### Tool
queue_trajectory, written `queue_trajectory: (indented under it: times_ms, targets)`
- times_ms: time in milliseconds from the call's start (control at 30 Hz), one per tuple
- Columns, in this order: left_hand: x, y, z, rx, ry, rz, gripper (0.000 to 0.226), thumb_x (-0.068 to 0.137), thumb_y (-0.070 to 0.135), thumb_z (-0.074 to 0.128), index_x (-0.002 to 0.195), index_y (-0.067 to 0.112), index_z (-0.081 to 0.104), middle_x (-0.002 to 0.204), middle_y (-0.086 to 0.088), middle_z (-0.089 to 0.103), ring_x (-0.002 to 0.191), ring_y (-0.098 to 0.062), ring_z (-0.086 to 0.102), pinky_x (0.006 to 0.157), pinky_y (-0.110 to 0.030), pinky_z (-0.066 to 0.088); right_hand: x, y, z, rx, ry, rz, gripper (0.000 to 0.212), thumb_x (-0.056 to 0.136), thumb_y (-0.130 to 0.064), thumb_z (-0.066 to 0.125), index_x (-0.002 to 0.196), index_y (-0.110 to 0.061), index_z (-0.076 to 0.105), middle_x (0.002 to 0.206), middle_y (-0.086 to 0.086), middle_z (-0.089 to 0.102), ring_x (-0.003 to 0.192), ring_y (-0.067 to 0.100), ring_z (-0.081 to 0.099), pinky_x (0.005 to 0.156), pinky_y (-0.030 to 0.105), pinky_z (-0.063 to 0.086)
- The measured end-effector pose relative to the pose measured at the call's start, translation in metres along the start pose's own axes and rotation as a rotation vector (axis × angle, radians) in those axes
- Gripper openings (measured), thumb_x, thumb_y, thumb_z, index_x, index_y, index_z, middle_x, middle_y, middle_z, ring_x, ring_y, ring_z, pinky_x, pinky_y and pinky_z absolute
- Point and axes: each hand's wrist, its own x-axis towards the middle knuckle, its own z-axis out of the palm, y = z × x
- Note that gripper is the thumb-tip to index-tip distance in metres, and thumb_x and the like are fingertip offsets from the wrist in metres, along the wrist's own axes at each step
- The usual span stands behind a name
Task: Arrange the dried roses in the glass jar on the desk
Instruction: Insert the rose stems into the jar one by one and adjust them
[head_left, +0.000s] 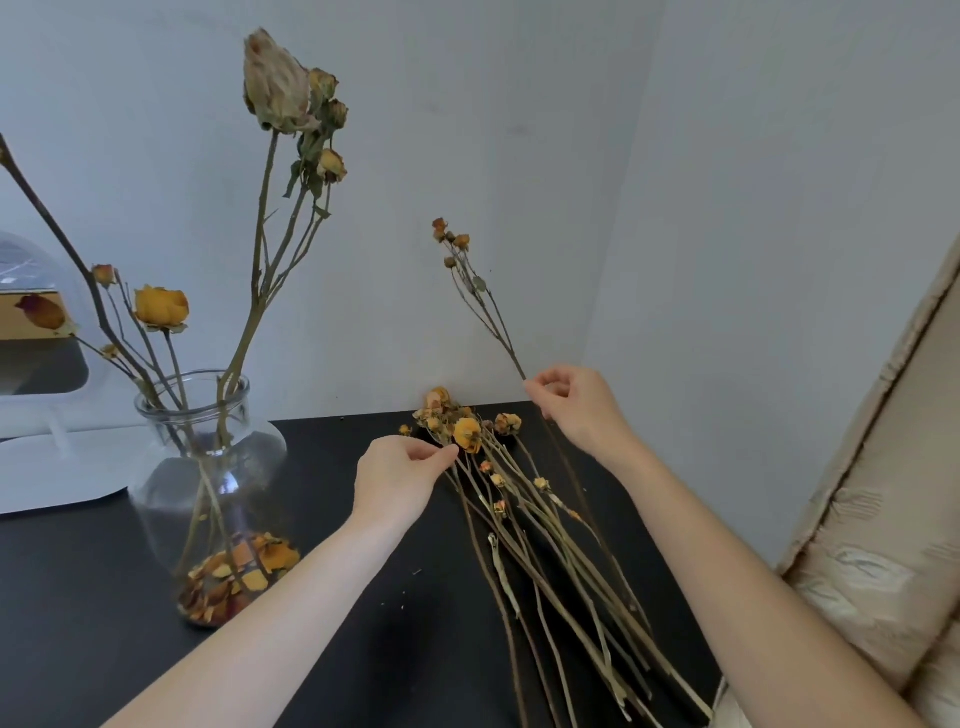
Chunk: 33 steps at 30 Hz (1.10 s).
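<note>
A clear glass jar (208, 467) stands on the black desk (363, 597) at the left, with loose orange petals on its bottom and several dried rose stems (254, 291) standing in it. A pile of dried roses (524, 519) lies on the desk at the centre, heads toward the wall. My right hand (576, 410) pinches the stem of a thin rose sprig (467, 275) that rises above the pile with small orange buds on top. My left hand (400, 478) pinches a stem at the pile's head end, next to a yellow bloom (466, 434).
The desk sits in a corner of pale walls. A white and clear appliance (41, 374) stands behind the jar at the far left. A beige patterned cushion (883, 545) borders the desk on the right. Small crumbs of dried plant lie on the desk.
</note>
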Motion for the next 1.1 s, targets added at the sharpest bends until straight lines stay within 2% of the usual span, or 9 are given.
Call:
queue_trajectory:
  times_ms: [67,167,267,367,467,600,800,933,1100]
  targets:
    - [-0.006,0.006,-0.008,-0.048,0.027,0.063,0.011,0.085,0.029,0.065,0.080,0.022,0.072,0.080,0.003,0.066,0.084,-0.010,0.056,0.074,-0.022,0.039,0.002,-0.005,-0.001,0.078,0.043,0.020,0.008,0.090,-0.029,0.056,0.088,-0.021,0.059,0.060,-0.008,0.056,0.058,-0.001,0.054,0.057,0.010,0.037]
    - [-0.017,0.014,-0.025,-0.134,0.079,0.184,0.014,0.085,0.030,0.064,0.072,0.035,0.066,0.069,-0.010,0.063,0.066,-0.010,0.053,0.064,-0.023,0.043,0.002,-0.011,0.001,0.232,0.075,0.072,0.014,0.090,-0.027,0.056,0.095,-0.015,0.063,0.059,-0.008,0.055,0.049,-0.005,0.053,0.055,0.012,0.038]
    - [-0.031,0.021,-0.049,-0.252,0.131,0.237,0.007,0.081,0.037,0.064,0.076,0.036,0.068,0.054,0.007,0.051,0.053,-0.003,0.044,0.058,-0.024,0.039,-0.001,-0.019,0.007,0.371,0.068,0.101,0.015,0.091,-0.024,0.055,0.096,-0.012,0.064,0.055,-0.007,0.052,0.039,-0.006,0.048,0.048,0.012,0.037]
    - [-0.050,0.024,-0.081,-0.301,0.192,0.296,0.022,0.073,0.052,0.062,0.083,0.035,0.070,0.054,0.011,0.050,0.053,-0.006,0.040,0.055,-0.024,0.032,-0.007,-0.031,0.015,0.470,0.009,0.093,0.017,0.092,-0.022,0.053,0.086,-0.009,0.063,0.053,-0.005,0.051,0.037,-0.002,0.043,0.040,0.010,0.036]
    - [-0.071,0.033,-0.119,-0.295,0.304,0.420,0.025,0.067,0.057,0.062,0.082,0.040,0.071,0.069,-0.003,0.061,0.059,-0.004,0.052,0.058,-0.021,0.042,-0.011,-0.046,0.026,0.491,-0.049,0.070,0.013,0.092,-0.020,0.051,0.089,-0.011,0.061,0.054,-0.004,0.054,0.037,-0.002,0.046,0.039,0.007,0.036]
    - [-0.083,0.052,-0.173,-0.345,0.472,0.598,0.010,0.072,0.048,0.068,0.076,0.039,0.071,0.055,0.017,0.056,0.047,0.004,0.046,0.048,-0.002,0.034,-0.016,-0.066,0.041,0.494,-0.059,0.031,0.008,0.093,-0.020,0.050,0.096,-0.018,0.057,0.056,-0.003,0.057,0.037,-0.004,0.049,0.038,0.006,0.036]
    - [-0.091,0.084,-0.221,-0.369,0.664,0.729,0.006,0.077,0.039,0.066,0.077,0.036,0.070,0.054,0.011,0.044,0.043,-0.006,0.034,0.042,-0.012,0.029,-0.021,-0.088,0.058,0.440,-0.017,-0.034,0.008,0.093,-0.020,0.050,0.098,-0.019,0.055,0.063,-0.002,0.059,0.054,0.005,0.057,0.058,0.019,0.041]
    - [-0.092,0.097,-0.234,-0.365,0.711,0.785,0.005,0.078,0.039,0.066,0.078,0.035,0.068,0.057,0.006,0.039,0.043,-0.008,0.031,0.044,-0.013,0.028,-0.021,-0.095,0.059,0.413,-0.014,-0.056,0.011,0.092,-0.020,0.051,0.102,-0.016,0.054,0.063,-0.001,0.058,0.047,-0.001,0.052,0.055,0.020,0.039]
    - [-0.085,0.098,-0.233,-0.273,0.719,0.804,0.004,0.079,0.039,0.067,0.075,0.039,0.068,0.053,0.012,0.043,0.044,-0.004,0.036,0.048,-0.010,0.032,-0.023,-0.098,0.057,0.378,-0.003,-0.079,0.010,0.092,-0.019,0.050,0.100,-0.015,0.055,0.062,0.000,0.058,0.038,-0.005,0.047,0.051,0.018,0.034]
